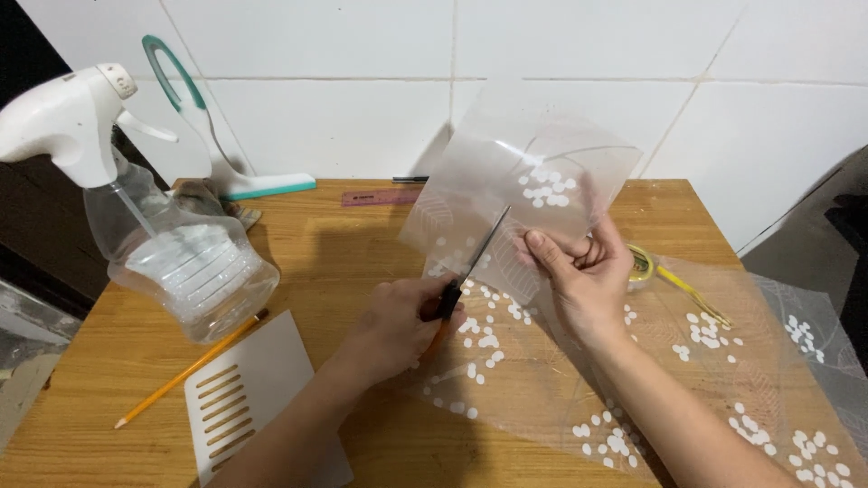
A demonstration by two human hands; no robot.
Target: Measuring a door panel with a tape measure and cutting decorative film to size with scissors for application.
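My left hand (393, 325) grips scissors (475, 258) with a dark handle, blades pointing up and right into a sheet of clear film with white dots (533, 172). My right hand (583, 271) pinches that film piece and holds it raised above the wooden table (344, 244). A larger sheet of the same dotted film (723, 380) lies flat on the table under and to the right of my hands.
A clear spray bottle with a white trigger (172, 244) stands at the left. A yellow pencil (190, 369) and a white slotted card (249, 398) lie near it. A squeegee (217, 136), a pink ruler (380, 196) and a tape roll (640, 264) sit toward the tiled wall.
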